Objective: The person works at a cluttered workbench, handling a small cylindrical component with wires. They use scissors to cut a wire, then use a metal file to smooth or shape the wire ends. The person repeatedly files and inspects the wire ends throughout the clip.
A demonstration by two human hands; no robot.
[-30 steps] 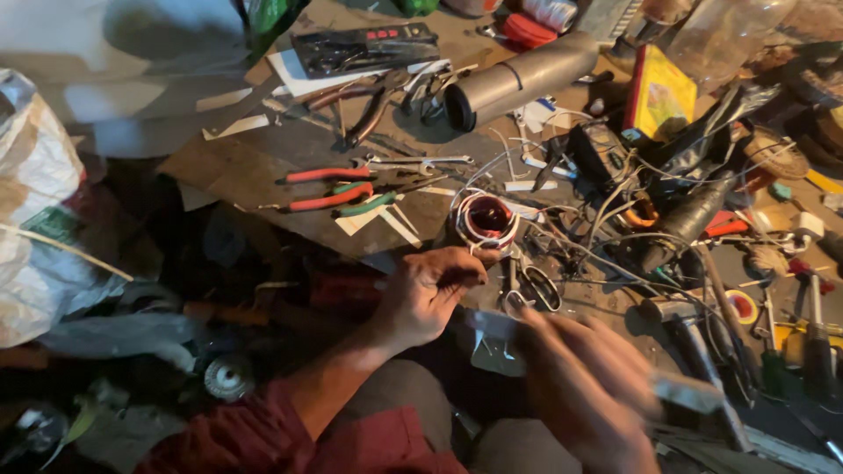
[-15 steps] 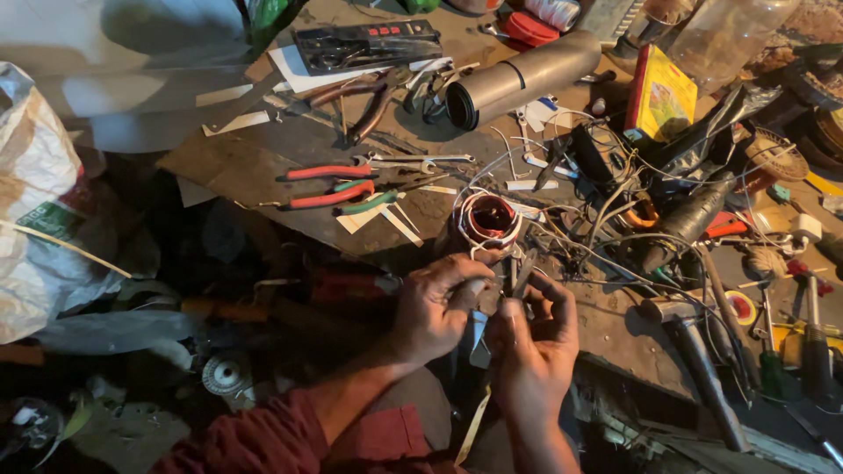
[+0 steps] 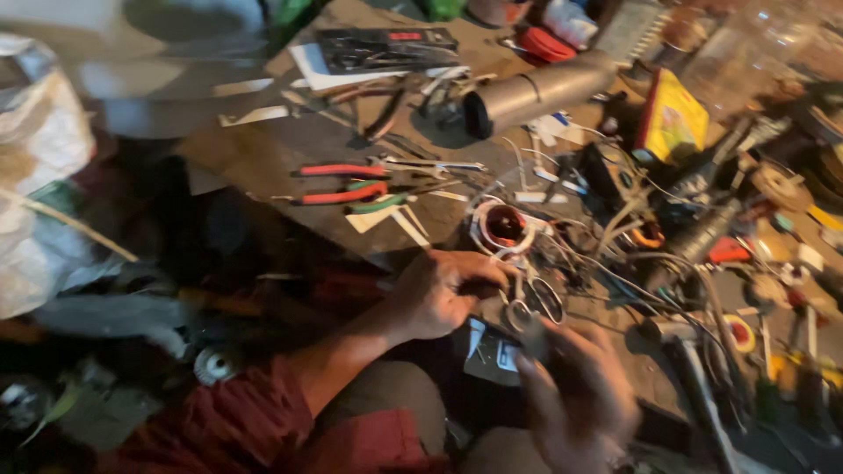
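Cluttered workbench (image 3: 290, 145), viewed from above. Landmark: copper coil (image 3: 502, 226) on a round former, near bench centre.

Left hand (image 3: 439, 291) just below the coil, at the bench's near edge, red sleeve (image 3: 237, 421) behind it. Fingers (image 3: 479, 268) curled toward the coil, thumb and forefinger closing on a small dark piece; what exactly is pinched, cannot tell. Fingertips just short of the coil's lower rim; contact with it not clear.

Right hand (image 3: 575, 391) below and right of the coil, heavily blurred. Fingers seemingly bent, but whether gripping anything, cannot tell.

Scissors (image 3: 531, 303) directly below the coil, between the two hands, loop handles visible.

Red-handled pliers (image 3: 342, 183) left of the coil, lying flat, well apart from both hands. Grey metal tube (image 3: 540, 92) above the coil, lying on its side, open dark end facing left. Yellow packet (image 3: 672, 118) up and right of the coil. Tangle of wires (image 3: 632, 246) spreading rightward from the coil. White sack (image 3: 39, 175) far left of the coil, off the bench.
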